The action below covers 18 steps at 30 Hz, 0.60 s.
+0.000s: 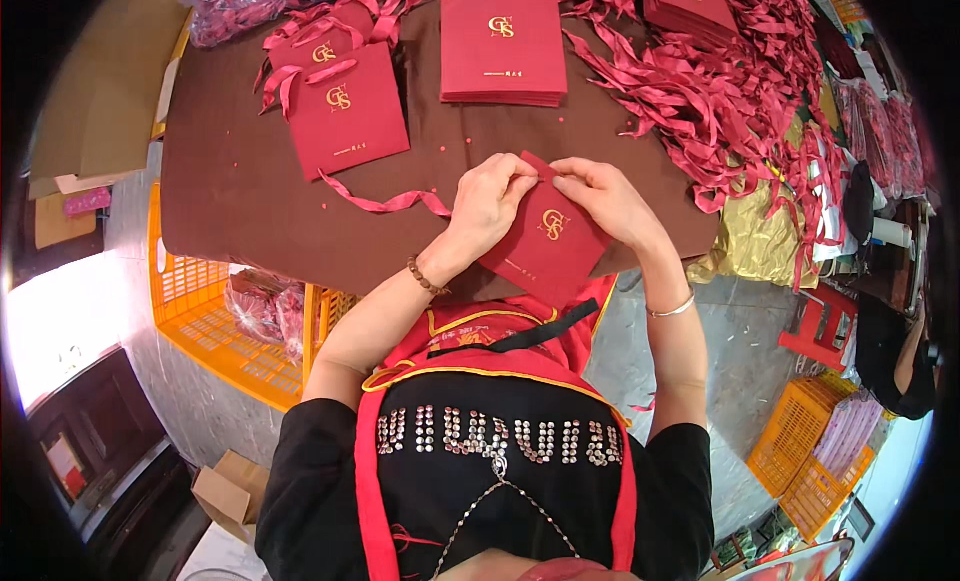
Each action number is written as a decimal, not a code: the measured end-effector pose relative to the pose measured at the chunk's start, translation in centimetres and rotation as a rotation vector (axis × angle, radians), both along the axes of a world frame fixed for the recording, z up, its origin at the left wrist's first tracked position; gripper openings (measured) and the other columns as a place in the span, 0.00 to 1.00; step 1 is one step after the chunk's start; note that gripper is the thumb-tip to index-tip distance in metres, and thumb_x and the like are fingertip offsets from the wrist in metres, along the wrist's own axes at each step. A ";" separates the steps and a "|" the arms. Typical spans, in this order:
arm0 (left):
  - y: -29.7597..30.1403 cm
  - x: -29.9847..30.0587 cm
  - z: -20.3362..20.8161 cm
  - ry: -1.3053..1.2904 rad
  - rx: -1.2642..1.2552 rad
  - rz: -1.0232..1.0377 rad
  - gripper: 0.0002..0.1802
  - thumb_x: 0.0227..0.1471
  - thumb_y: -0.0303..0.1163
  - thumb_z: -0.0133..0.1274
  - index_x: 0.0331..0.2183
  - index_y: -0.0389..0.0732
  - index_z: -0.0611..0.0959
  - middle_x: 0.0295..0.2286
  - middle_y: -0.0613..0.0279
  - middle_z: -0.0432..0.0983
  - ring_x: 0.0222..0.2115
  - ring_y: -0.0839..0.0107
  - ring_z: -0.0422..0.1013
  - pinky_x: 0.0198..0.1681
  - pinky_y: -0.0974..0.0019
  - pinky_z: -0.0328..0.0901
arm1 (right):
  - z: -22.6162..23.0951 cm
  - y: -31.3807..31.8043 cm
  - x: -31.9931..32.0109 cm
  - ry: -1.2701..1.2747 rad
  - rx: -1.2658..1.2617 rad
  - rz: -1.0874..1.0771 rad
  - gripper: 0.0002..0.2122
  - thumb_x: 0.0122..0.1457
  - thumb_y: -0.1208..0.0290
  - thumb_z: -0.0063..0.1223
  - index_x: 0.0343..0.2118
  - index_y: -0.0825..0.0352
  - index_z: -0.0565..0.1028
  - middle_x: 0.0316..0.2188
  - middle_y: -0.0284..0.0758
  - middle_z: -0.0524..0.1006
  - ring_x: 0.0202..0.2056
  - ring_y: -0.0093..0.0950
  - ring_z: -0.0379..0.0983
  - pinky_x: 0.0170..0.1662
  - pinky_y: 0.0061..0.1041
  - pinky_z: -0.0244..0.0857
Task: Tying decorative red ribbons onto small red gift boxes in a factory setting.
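Both my hands meet at the top edge of a small red paper gift bag (542, 243) with a gold emblem, tilted over the table's near edge. My left hand (487, 203) is closed in a pinch at the bag's upper left corner. My right hand (607, 197) pinches the top edge close beside it. A red ribbon (385, 198) trails on the table from my left hand toward a finished-looking bag (348, 111) with a ribbon handle. Whatever lies between my fingertips is too small to make out.
A stack of flat red bags (503, 51) lies ahead on the brown tabletop (240, 196). Loose red ribbons (690, 101) heap at the far right, below another bag stack (690, 6). Orange crates (225, 331) stand on the floor at the left and right. Gold wrapping (750, 231) hangs at the right.
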<state>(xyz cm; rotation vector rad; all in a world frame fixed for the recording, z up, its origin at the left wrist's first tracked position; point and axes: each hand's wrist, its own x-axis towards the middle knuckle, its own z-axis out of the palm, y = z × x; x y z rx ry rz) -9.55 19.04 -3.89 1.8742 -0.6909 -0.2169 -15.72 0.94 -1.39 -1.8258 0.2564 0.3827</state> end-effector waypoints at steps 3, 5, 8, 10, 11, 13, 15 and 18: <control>-0.1 0.0 0.2 -0.018 0.049 -0.015 0.03 0.47 0.22 0.53 0.28 0.33 0.77 0.26 0.52 0.75 0.27 0.61 0.73 0.29 0.64 0.66 | -0.2 0.2 -0.3 -0.058 -0.022 -0.013 0.15 0.57 0.68 0.47 0.45 0.70 0.72 0.37 0.42 0.77 0.40 0.29 0.74 0.45 0.26 0.64; -0.3 0.0 0.4 -0.057 0.075 -0.023 0.03 0.46 0.22 0.53 0.27 0.34 0.76 0.26 0.52 0.75 0.26 0.57 0.73 0.28 0.61 0.66 | 0.1 0.3 -0.4 -0.057 -0.058 -0.006 0.15 0.57 0.68 0.47 0.46 0.69 0.72 0.39 0.43 0.77 0.42 0.32 0.74 0.46 0.27 0.64; -0.6 -0.3 1.1 -0.274 0.131 -0.056 0.03 0.43 0.21 0.50 0.26 0.34 0.74 0.24 0.50 0.72 0.26 0.53 0.71 0.29 0.58 0.65 | 0.8 0.8 -0.5 -0.075 -0.142 0.024 0.15 0.59 0.72 0.45 0.47 0.73 0.70 0.38 0.35 0.77 0.39 0.20 0.70 0.44 0.20 0.64; -1.0 -0.5 2.2 -0.525 0.245 -0.114 0.05 0.41 0.21 0.48 0.27 0.34 0.72 0.23 0.51 0.69 0.25 0.54 0.69 0.29 0.58 0.65 | 1.5 1.0 -0.6 -0.119 -0.198 0.055 0.14 0.59 0.73 0.45 0.46 0.74 0.70 0.38 0.36 0.77 0.39 0.20 0.71 0.44 0.20 0.64; -1.1 -0.5 2.4 -0.580 0.278 -0.139 0.07 0.38 0.22 0.47 0.27 0.35 0.72 0.23 0.52 0.67 0.25 0.56 0.68 0.30 0.60 0.65 | 1.4 1.1 -0.7 -0.116 -0.136 0.011 0.13 0.56 0.70 0.47 0.43 0.70 0.74 0.37 0.43 0.78 0.41 0.33 0.74 0.45 0.27 0.64; -0.8 -0.8 2.5 -0.626 0.268 -0.145 0.07 0.38 0.22 0.47 0.26 0.36 0.72 0.23 0.53 0.67 0.25 0.57 0.67 0.30 0.60 0.64 | 0.6 1.2 -1.1 -0.108 -0.045 -0.011 0.13 0.56 0.71 0.47 0.42 0.71 0.73 0.36 0.41 0.78 0.40 0.30 0.74 0.44 0.26 0.64; -0.1 -0.9 2.2 -0.706 0.253 -0.175 0.07 0.37 0.23 0.48 0.26 0.36 0.72 0.23 0.55 0.67 0.25 0.60 0.67 0.30 0.62 0.64 | 0.7 1.4 -1.3 -0.091 0.108 -0.041 0.13 0.57 0.72 0.47 0.42 0.74 0.72 0.34 0.37 0.78 0.37 0.22 0.72 0.42 0.22 0.64; 0.4 -0.5 1.9 -0.704 0.232 -0.212 0.07 0.37 0.23 0.48 0.27 0.36 0.73 0.23 0.55 0.67 0.25 0.60 0.67 0.31 0.62 0.64 | 0.7 1.3 -0.9 -0.023 0.162 -0.081 0.14 0.57 0.72 0.47 0.43 0.75 0.72 0.34 0.36 0.78 0.37 0.20 0.71 0.42 0.20 0.64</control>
